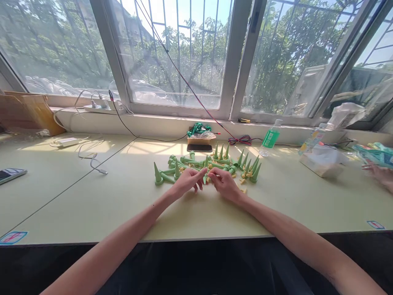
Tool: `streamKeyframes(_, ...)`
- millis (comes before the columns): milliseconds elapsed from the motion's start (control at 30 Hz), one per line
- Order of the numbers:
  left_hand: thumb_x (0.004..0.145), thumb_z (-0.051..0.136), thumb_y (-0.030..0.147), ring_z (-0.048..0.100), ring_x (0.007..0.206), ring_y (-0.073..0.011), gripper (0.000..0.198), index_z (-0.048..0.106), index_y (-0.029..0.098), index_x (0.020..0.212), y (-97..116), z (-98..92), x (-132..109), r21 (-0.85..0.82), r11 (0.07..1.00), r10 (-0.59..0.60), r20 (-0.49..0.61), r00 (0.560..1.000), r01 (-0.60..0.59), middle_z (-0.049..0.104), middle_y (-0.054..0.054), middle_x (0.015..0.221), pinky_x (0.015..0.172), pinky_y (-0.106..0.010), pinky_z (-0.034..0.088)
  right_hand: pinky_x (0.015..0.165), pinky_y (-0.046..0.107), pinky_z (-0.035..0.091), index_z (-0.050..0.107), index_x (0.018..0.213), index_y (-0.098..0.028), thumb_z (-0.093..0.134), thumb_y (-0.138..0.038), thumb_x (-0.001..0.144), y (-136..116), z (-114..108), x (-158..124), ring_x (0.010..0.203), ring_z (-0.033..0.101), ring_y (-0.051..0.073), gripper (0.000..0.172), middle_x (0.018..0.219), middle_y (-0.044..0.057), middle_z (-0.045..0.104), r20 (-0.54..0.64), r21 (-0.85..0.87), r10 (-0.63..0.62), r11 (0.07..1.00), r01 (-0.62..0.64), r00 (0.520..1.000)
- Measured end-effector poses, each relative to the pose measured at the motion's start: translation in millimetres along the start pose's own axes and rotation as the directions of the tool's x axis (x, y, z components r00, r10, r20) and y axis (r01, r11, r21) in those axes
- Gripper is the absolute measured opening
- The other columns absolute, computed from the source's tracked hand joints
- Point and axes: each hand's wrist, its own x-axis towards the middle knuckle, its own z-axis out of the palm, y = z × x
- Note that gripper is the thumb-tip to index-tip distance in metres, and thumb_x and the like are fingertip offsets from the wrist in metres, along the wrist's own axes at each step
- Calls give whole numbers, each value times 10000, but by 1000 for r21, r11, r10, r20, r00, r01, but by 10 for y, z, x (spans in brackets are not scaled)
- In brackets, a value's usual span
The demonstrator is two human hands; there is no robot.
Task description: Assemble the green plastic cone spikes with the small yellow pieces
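Observation:
My left hand (188, 180) has its thumb and forefinger closed on a green pointed plastic spike (204, 179), held tip down just above the table. Right beside it, my right hand (225, 183) is pinched together near the spike's upper end. What sits between those fingertips is too small to make out. Behind both hands lies a heap of green spikes (190, 160), mixed with small yellow plastic fittings (243, 180). One green spike (157, 175) stands point up at the heap's left end, and several upright spikes (255, 172) stand at its right.
Behind the heap are a dark phone (199, 148) and a small box (211, 141) of green items. A green-labelled bottle (270, 138) and a tissue box (322, 163) stand right. Another person's hand (380, 172) touches a green packet. White cables (92, 157) lie left.

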Motion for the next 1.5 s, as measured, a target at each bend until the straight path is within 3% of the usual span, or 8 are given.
streamKeyframes(233,866,578,562,504,421,-77,533,668,103,611,-89,8,-9,267,948,174,17,985,-172,613,-36,552,399,-179,370,455,243,307,422,653,-211,425,-517,971,-1,4,-2,452,374,103,442,515,-45,397,-28,41,60,997,-58,998)
streamKeyframes(433,825,659,512,486,489,-82,493,623,120,529,-59,48,-27,451,816,411,-11,912,-362,566,-11,526,466,-184,393,388,243,267,378,628,-219,439,-552,954,-2,33,-10,369,360,89,470,464,-64,348,-16,192,143,972,-138,990)
streamKeyframes(567,836,646,516,503,534,-96,437,695,133,633,-15,62,-46,485,773,458,19,889,-408,606,-25,615,501,-200,421,361,237,245,377,623,-219,468,-587,927,12,40,5,354,324,77,486,462,-74,314,9,297,169,941,-164,986)
streamKeyframes(967,861,618,521,552,604,-114,359,772,197,839,2,54,-74,506,747,459,77,885,-431,699,-81,921,597,-237,455,342,212,183,370,592,-208,553,-590,858,-66,40,15,376,234,45,500,509,-74,302,78,469,257,843,-263,963)
streamKeyframes(1167,896,561,532,541,607,-112,419,738,177,761,-29,41,-39,538,713,511,43,859,-451,678,-73,862,599,-232,446,335,215,197,388,618,-207,554,-608,866,-58,63,35,361,259,46,500,511,-72,323,0,468,212,864,-188,977)
streamKeyframes(1300,959,375,581,567,599,-127,635,678,159,595,-24,35,-27,563,736,512,-98,854,-376,679,-67,729,623,-248,443,342,229,221,401,656,-214,509,-641,883,-26,69,38,365,276,58,495,518,-65,340,-95,424,203,894,-145,975)
streamKeyframes(1400,961,215,647,564,514,-122,798,613,159,471,-24,28,-14,478,834,409,-198,891,-276,618,-57,534,631,-256,461,377,239,269,397,668,-219,466,-646,904,2,63,23,403,317,79,493,528,-51,355,-163,319,158,943,-100,974)
streamKeyframes(1500,911,153,735,501,396,-108,884,603,143,433,-12,25,-8,257,959,152,-94,984,-123,600,-85,476,485,-245,419,420,246,305,375,664,-223,429,-625,929,12,53,4,454,344,98,485,551,-39,360,-193,184,92,981,-56,977)
